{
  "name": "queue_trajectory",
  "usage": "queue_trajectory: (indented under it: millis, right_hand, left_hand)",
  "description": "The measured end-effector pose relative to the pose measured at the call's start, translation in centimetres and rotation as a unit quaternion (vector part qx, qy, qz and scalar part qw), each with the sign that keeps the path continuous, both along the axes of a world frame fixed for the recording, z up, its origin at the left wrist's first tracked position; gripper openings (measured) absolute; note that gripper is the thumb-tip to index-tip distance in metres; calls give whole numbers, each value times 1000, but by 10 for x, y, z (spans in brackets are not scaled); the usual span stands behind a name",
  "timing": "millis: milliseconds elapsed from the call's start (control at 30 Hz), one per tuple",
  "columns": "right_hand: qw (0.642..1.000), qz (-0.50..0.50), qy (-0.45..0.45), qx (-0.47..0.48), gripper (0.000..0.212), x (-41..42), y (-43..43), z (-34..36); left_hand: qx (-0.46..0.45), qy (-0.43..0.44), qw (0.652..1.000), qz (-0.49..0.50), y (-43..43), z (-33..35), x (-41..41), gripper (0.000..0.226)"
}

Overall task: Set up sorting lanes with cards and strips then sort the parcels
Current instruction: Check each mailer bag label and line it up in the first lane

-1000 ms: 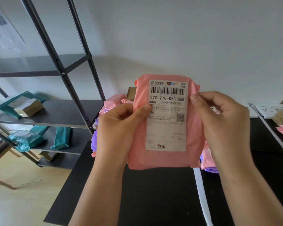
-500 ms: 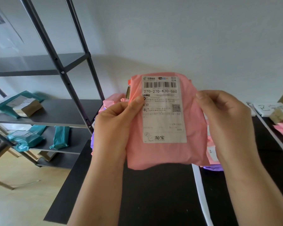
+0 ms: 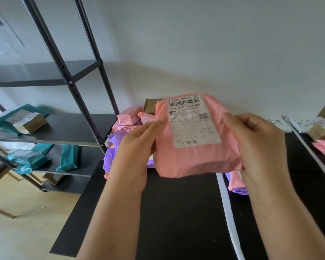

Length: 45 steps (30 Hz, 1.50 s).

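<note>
Both hands grip the pink parcel by its side edges, thumbs on the front and the other fingers hidden behind it; the left hand has the left edge, the right hand the right; it is held in the air above the black surface, touching nothing else. Over the last second it has tipped back from nearly facing the camera, so its label now looks shorter and leans away; the left thumb, which lay over the label's left edge, now sits on bare pink wrap beside it. The code 270-270-K30-060 is readable, so I judge the reading step done and the parcel ready to go to a lane. A white strip runs down the surface just right of and below the parcel; two handwritten cards lie at the far edge beyond the right hand, so the lanes seem laid out. A pile of pink and purple parcels waits behind the left hand, so much sorting looks left; which lane suits this one I cannot tell, as the cards are partly hidden.
</note>
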State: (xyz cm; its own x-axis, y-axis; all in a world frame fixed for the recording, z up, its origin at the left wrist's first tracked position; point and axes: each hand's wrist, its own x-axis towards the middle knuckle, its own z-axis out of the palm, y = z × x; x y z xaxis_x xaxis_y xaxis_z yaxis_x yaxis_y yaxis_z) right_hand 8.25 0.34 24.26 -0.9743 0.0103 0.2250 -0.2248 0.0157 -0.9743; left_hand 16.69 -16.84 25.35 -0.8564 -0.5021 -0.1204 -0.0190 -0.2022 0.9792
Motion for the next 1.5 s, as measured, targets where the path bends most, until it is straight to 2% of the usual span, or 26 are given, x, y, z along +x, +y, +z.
queue_trajectory:
  millis: [67,167,300,467,600,733,867,1000,1167,1267,1500]
  right_hand:
    - [999,9,-46,-27,21,-1,0,0]
    - [988,49,-136,-62,14,-2,0,-3]
    - [979,58,-181,-67,22,0,0,-8]
    - [985,53,-154,-57,19,4,2,-11]
    - [993,44,-109,-19,16,6,1,-11]
    - [997,38,-35,53,15,6,2,-14]
    - [991,52,-3,122,4,4,5,-22]
    - [984,23,21,178,14,7,9,-27]
    - [956,-56,146,249,38,22,13,-17]
    - [936,-45,182,297,40,33,8,-12]
    - [943,-59,170,279,21,66,-6,-25]
  left_hand:
    - [5,-10,1000,2,-3,-6,-2,16]
    - [39,-19,999,13,-3,-13,-5,7]
    - [85,-25,995,36,0,-20,-8,9]
    - [101,-23,994,27,-1,-24,-8,9]
    - [66,-11,997,26,-3,-25,-7,6]
    - [-12,-6,999,41,-5,-26,-2,12]
    - [-85,2,994,70,-5,-26,3,12]
    - [-182,0,979,91,-1,-30,7,7]
    - [-313,-13,948,61,0,-29,6,10]
    - [-345,-6,938,22,-2,-25,8,15]
    - [-357,9,934,-24,-15,-30,27,17]
